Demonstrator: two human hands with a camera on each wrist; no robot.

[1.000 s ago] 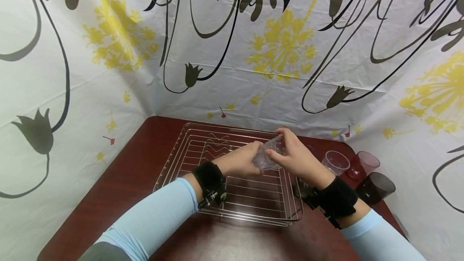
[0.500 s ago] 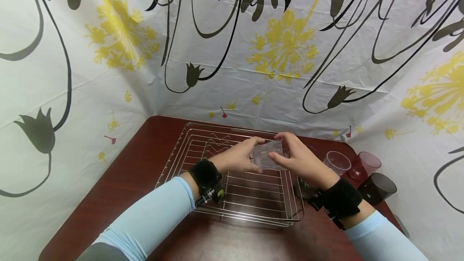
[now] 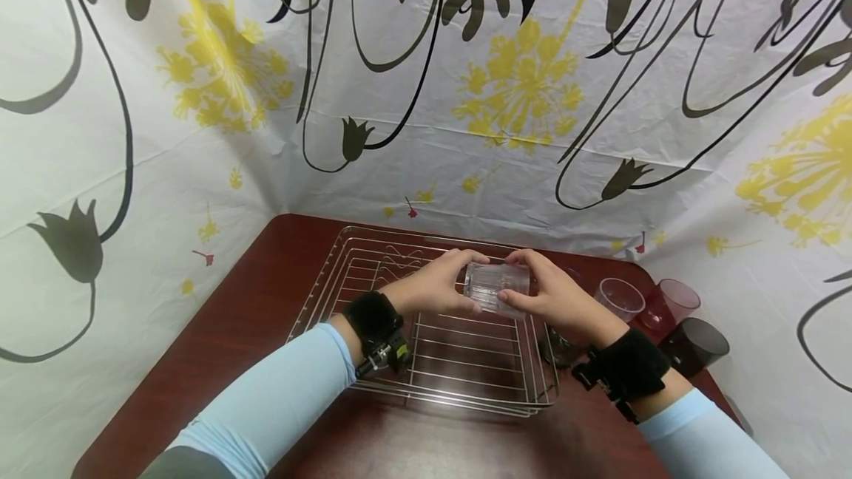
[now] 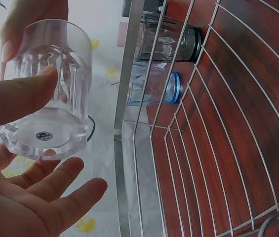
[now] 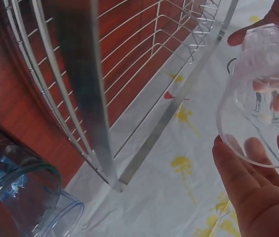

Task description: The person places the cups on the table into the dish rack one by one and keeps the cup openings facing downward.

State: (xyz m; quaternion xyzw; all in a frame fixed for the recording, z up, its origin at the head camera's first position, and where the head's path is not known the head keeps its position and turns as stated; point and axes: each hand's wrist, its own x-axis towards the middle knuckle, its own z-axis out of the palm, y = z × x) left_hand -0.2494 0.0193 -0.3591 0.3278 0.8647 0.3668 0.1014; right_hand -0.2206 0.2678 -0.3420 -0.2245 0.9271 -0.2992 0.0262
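A clear, fluted plastic tumbler [image 3: 498, 288] lies sideways in the air over the wire rack [image 3: 459, 361], held between both hands. My left hand [image 3: 435, 283] spans the base end, thumb below and index finger above in the head view. In the left wrist view the thumb crosses the tumbler's side, several fingers spread under the base, and a small dark label [image 4: 44, 136] shows on the bottom. My right hand [image 3: 555, 294] grips the tumbler near its mouth, which faces right. Its fingers lie along the rim in the right wrist view.
Right of the rack stand a clear cup [image 3: 619, 299], a pink cup [image 3: 674, 300] and a dark cup [image 3: 694, 346]. The left wrist view shows a blue-tinted cup [image 4: 154, 89] beyond the rack bars. A patterned white cloth [image 3: 426, 94] hangs behind the red-brown table [image 3: 220, 301].
The tumbler has turned from tilted to nearly level. My left hand has let its fingers off and closed again around the base, while my right hand keeps hold.
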